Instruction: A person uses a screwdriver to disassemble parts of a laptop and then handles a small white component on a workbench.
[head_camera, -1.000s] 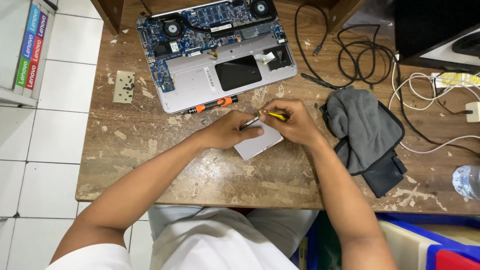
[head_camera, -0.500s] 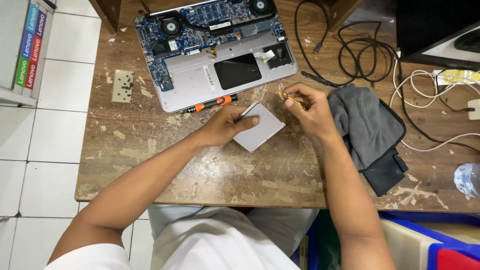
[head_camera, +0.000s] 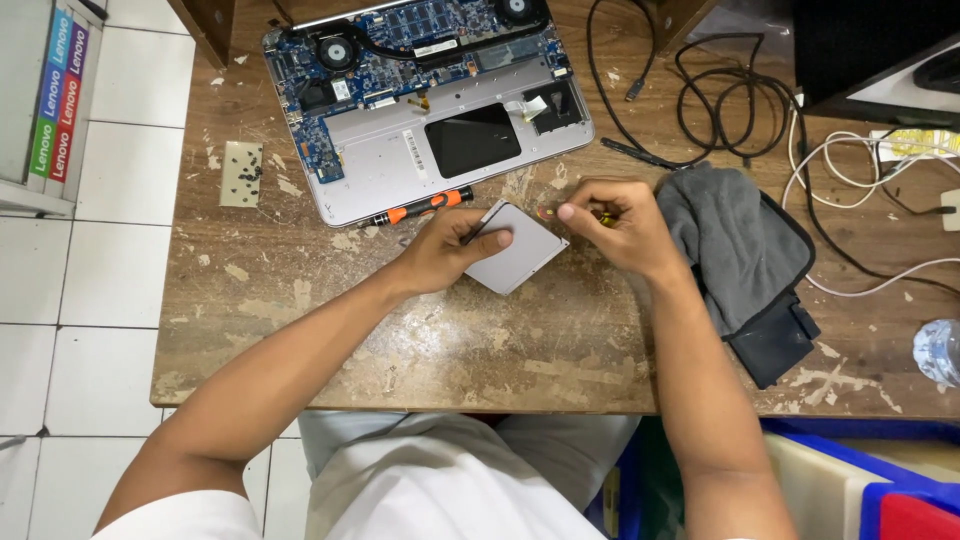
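**A:** Biggest thing first: we've got the worn wooden table (head_camera: 330, 330), paint flaking all over it. At the far edge sits the opened laptop (head_camera: 425, 105), bottom cover off, so we see the blue board, 2 fans and a black rectangular patch in the silver shell.

**B:** Yep, and off to the right we see the grey cloth (head_camera: 735, 245) bunched on a dark pouch, touching our right wrist. Behind it there's a tangle of black cables (head_camera: 735, 95), with white ones further right.

**A:** Now the main bit. The grey square plate (head_camera: 520, 248) lies flat on the table just in front of the laptop, turned cornerwise, between our 2 hands. Our left hand (head_camera: 445, 250) rests on its left edge, thumb laid on top, fingers curled and pinching a thin dark tool.

**B:** Our right hand (head_camera: 615, 225) is just beside the plate's right corner, fingers closed around a small yellow-handled tool (head_camera: 603, 216), mostly hidden.

**A:** Smaller stuff: an orange and black screwdriver (head_camera: 418, 208) lying against the laptop's front edge, and a pale pad with tiny dark screws (head_camera: 241, 173) to the left.
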